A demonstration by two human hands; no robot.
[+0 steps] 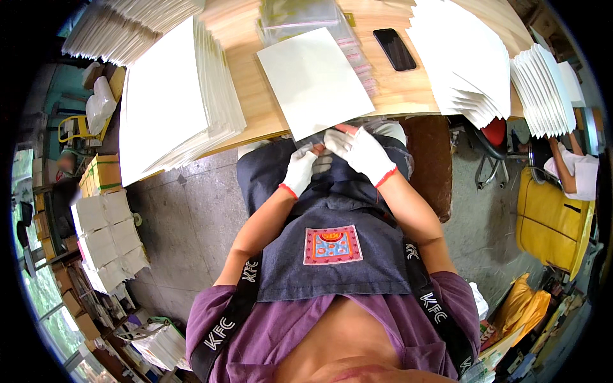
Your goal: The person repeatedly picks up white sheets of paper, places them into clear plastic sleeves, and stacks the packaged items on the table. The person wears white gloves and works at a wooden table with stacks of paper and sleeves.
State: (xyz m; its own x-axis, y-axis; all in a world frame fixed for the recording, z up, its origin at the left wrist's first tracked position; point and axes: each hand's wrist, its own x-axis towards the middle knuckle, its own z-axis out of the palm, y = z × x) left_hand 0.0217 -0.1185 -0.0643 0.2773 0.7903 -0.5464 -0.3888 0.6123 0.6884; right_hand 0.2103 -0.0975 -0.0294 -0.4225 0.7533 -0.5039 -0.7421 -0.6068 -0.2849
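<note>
Fingering what seemed clear film (313,138) just nearside of the white sheet (316,83) | left hand (304,169), right hand (361,153) near each other; couldn't tell whether clamped | sheet lay on bench (402,92) | apparently midway: sleeves (300,14) remained beyond sheet; flanking stacks (166,96), status unclear

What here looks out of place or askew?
I see no spill. The middle white sheet lies askew over clear bags, turned at an angle to the near edge of the table. The phone also looks slightly odd, a lone gadget among paper stacks.
</note>
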